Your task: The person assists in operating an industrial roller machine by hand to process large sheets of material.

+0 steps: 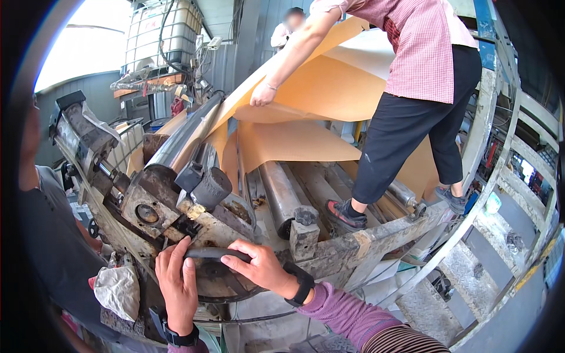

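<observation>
Both hands are at a dark, worn handwheel [215,253] on the near end of a greasy roller machine. My left hand [175,275] is closed around the left part of its rim, thumb toward me and fingers pointing up. On the right part of the rim my right hand [259,267] is closed, thumb lying along it. Just beyond stands the stained metal bearing housing [154,203] of a shiny steel roller [191,132]. Wide brown paper [282,138] runs over and between the rollers.
A co-worker in a checked shirt [412,53] stands on the machine frame, one hand on the paper. Another person in a grey shirt [56,235] is close at my left. A whitish cloth [118,291] lies beside the wheel. Metal steps [471,247] rise at right. A caged tank [165,35] stands behind.
</observation>
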A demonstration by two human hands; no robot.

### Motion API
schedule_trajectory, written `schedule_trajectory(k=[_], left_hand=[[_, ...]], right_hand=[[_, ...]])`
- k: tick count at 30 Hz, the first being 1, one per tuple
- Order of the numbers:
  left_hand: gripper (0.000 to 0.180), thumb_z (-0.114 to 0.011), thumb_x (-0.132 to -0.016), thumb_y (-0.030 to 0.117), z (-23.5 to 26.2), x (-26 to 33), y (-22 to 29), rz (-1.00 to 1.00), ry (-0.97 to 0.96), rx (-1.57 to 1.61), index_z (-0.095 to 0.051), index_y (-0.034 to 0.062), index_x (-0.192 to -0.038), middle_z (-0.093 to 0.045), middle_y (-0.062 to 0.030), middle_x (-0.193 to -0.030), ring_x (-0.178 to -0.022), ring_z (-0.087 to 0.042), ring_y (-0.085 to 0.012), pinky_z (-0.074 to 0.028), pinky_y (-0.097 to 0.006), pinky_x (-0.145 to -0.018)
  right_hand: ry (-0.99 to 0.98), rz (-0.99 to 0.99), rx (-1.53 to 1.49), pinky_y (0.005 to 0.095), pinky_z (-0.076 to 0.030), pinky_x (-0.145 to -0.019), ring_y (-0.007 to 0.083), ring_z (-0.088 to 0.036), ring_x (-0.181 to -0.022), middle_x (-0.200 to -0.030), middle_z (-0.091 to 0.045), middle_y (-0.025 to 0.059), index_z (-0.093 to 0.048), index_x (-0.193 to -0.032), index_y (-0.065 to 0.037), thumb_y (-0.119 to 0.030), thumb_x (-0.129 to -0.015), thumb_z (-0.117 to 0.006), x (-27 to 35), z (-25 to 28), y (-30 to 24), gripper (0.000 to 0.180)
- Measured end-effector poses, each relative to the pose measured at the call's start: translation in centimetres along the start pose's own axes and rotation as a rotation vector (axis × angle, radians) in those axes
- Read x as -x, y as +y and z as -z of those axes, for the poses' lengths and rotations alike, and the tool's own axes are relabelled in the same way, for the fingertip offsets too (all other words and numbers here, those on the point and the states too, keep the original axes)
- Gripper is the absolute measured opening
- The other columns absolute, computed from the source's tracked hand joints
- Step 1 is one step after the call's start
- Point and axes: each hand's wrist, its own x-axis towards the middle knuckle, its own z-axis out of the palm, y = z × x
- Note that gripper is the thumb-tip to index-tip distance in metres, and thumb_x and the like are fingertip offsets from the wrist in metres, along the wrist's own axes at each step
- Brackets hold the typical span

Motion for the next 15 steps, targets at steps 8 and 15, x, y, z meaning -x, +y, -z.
schedule_trajectory(k=[8,15], left_hand=[[0.033,-0.045,-0.1,0.023,0.29,-0.07,-0.21,0.021,0.001,0.02,-0.055,-0.0011,-0.119,-0.057,-0.0157,-0.104,-0.099,-0.052,-0.0322,-0.039,-0.041,-0.09],[0.032,-0.04,-0.101,0.026,0.59,-0.09,0.12,0.08,-0.049,-0.014,-0.056,0.0013,-0.113,-0.057,-0.0142,-0.108,-0.107,-0.051,-0.0327,-0.021,-0.049,-0.112]], right_hand=[[0.011,0.005,0.013,0.0273,-0.045,-0.057,0.0089,-0.05,-0.065,-0.075,-0.059,0.0082,-0.063,-0.095,0.0,-0.029,-0.089,-0.07,0.05,-0.14,-0.09,0.03],[0.003,-0.023,0.006,0.0258,-0.044,-0.056,0.0077,-0.049,-0.063,-0.073,-0.059,0.0065,-0.064,-0.095,-0.001,-0.029,-0.089,-0.07,0.12,0.1,-0.29,0.03]])
